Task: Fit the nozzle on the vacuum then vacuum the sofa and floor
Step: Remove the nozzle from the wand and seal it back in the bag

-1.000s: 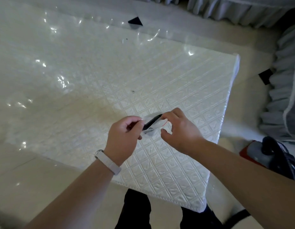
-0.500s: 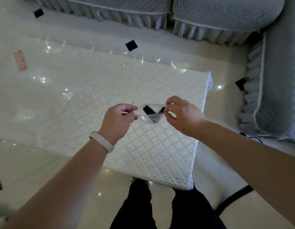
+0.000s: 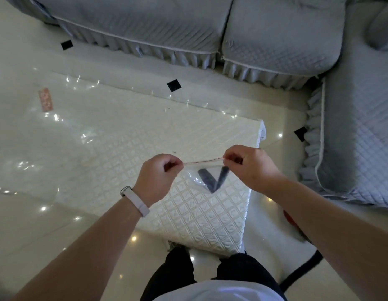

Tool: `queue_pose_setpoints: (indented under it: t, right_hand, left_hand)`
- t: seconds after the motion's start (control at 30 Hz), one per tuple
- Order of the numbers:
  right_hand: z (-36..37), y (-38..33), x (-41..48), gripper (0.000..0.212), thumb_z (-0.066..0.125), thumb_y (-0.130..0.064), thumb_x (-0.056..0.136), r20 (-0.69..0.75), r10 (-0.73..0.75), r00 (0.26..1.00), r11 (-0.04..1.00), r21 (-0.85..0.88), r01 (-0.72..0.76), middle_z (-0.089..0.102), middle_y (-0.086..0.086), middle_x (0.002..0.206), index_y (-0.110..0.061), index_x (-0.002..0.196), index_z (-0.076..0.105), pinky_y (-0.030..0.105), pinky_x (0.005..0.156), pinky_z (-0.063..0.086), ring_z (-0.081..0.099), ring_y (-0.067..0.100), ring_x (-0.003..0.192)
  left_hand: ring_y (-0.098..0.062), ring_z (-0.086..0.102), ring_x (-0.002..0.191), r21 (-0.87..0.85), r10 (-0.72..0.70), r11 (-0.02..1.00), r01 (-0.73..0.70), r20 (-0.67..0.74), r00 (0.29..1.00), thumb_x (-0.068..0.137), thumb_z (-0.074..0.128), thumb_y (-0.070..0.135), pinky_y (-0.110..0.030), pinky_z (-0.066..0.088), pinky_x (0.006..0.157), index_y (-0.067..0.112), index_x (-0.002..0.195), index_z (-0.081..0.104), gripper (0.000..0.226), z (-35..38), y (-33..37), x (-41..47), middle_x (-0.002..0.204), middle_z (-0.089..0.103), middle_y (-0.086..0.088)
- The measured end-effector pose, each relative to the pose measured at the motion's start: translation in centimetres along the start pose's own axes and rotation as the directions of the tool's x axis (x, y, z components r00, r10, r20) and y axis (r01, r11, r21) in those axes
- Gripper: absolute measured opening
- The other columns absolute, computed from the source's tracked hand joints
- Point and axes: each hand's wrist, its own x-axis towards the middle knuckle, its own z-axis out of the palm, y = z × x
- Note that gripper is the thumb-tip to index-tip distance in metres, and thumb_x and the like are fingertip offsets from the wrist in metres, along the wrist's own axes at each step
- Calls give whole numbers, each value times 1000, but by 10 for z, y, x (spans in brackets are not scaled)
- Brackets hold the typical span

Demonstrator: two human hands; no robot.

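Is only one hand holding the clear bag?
No, the left hand and right hand each pinch one end of the clear bag's top edge.

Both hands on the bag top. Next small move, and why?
Probably peel the red seal open. Left hand and right hand each pinch a top corner of the clear bag, edge taut, dark piece inside.

From where I stand I count 2 hands, the left hand [image 3: 158, 178] and the right hand [image 3: 250, 168]. There is 1 clear zip bag [image 3: 194, 173] with 2 dark strips [image 3: 205, 178] in it, 1 pale wristband [image 3: 136, 202], 1 white quilted pad [image 3: 199, 213], 1 pink label [image 3: 45, 102], 1 grey sofa [image 3: 275, 33] showing 3 seat cushions, 4 black diamond floor tiles [image 3: 174, 85] and 1 black hose [image 3: 297, 273].
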Motion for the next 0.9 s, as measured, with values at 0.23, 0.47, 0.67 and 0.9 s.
queue_pose_setpoints:
  t: [0.23,0.47,0.67,0.9]
  right_hand:
    - [-22,-31,-5,15,55,-27,96,159,-97,982,939,-314,143,65,-10,101,-25,104,68,26,73,49,60,14,93]
    - [-19,-71,-11,33,66,-34,88,120,-417,901,820,-378,430,67,-4,109,-21,118,67,35,95,46,59,20,102]
    - [-14,-93,-12,21,70,-21,87,43,-511,858,827,-246,505,69,2,97,-13,106,73,36,76,52,63,23,86]
    - [-13,-92,-16,8,66,-19,90,43,-447,894,882,-148,448,55,-9,80,-13,90,71,31,69,48,51,12,73]
  left_hand:
    - [-10,60,76,137,160,976,-169,78,984,95,66,16,-24,48,68,24,82,64,15,-19,31,-1,83,64,6]
    - [-4,57,76,171,314,931,-322,70,947,95,64,12,-19,44,68,25,83,62,17,-37,60,-4,83,57,13]
    - [-1,56,74,217,355,908,-359,57,933,95,64,12,-12,40,65,18,88,67,10,-45,66,-9,82,56,14]
    - [0,58,76,198,354,916,-350,14,935,93,65,8,-6,40,68,22,85,66,16,-41,69,-17,81,58,15]
